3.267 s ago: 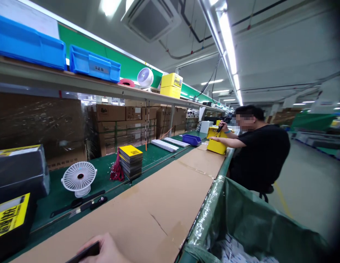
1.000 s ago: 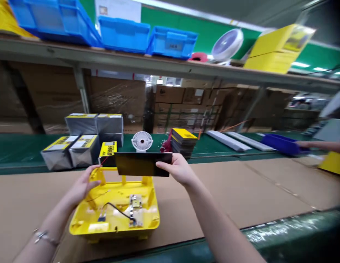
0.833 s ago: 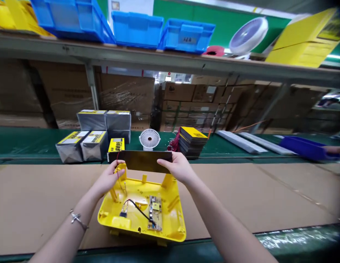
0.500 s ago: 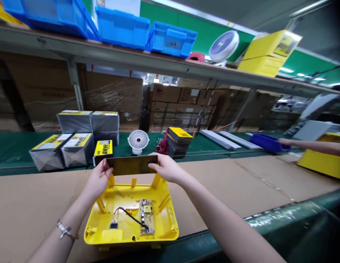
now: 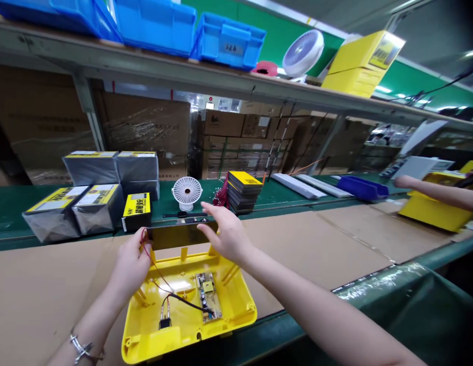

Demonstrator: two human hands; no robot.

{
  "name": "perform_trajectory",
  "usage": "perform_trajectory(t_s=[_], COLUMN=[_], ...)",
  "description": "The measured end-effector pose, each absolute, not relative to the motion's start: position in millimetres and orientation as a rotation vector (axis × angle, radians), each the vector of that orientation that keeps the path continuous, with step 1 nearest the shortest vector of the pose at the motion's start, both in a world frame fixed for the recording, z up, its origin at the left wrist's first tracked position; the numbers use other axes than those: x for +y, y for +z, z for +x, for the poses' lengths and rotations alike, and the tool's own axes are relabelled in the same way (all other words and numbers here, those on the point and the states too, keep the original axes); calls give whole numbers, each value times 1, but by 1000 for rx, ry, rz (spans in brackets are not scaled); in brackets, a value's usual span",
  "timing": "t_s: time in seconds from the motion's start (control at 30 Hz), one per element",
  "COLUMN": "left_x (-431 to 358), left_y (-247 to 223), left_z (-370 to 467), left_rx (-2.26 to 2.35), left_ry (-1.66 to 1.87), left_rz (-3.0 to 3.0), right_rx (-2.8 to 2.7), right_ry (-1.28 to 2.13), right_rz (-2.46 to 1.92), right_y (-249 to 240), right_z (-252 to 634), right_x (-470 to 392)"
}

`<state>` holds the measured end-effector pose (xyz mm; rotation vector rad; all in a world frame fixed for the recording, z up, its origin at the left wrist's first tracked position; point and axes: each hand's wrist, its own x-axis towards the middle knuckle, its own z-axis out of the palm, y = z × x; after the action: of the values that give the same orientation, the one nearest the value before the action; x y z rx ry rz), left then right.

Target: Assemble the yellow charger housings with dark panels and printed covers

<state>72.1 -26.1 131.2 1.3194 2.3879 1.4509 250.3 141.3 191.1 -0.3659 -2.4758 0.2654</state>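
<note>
A yellow plastic housing (image 5: pixel 183 328) lies open side up, with a circuit board (image 5: pixel 208 297) and a black socket with wires (image 5: pixel 165 322) inside. At its far edge stands a dark flat panel (image 5: pixel 175 235). My left hand (image 5: pixel 133 259) grips the panel's left end, where thin red wires hang down into the housing. My right hand (image 5: pixel 228 231) is at the panel's right end, thumb and fingers spread apart, no longer pinching it.
Behind stand wrapped boxes (image 5: pixel 99 203), a small black-yellow box (image 5: pixel 137 211), a white fan (image 5: pixel 186 192) and a stack of panels (image 5: pixel 244 192). Rightward are a blue tray (image 5: pixel 361 188) and another person's arms by a yellow housing (image 5: pixel 430 211). A shelf (image 5: pixel 221 76) crosses overhead.
My right hand's fingers have opened off the panel. The housing has turned slightly and shifted a little rightward in view. The other person's hand has left the blue tray.
</note>
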Motion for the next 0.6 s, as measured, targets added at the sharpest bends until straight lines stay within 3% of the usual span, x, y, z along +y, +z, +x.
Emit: perform_trajectory(t_s=[0.13, 0.23, 0.47, 0.6], left_x=[-21, -19, -15, -15], left_y=[136, 136, 135, 136], left_z=[92, 97, 94, 96], left_rx=[2398, 2402, 2297, 2332], left_ry=[1438, 1388, 1410, 1365], left_rz=[1378, 1367, 1437, 1455], right_rx=[-2606, -2765, -3059, -3121], right_ry=[-352, -491, 55, 191], right_rz=[-132, -174, -190, -320], right_y=[184, 169, 194, 216], right_z=[232, 221, 226, 227], right_x=[117, 113, 136, 151])
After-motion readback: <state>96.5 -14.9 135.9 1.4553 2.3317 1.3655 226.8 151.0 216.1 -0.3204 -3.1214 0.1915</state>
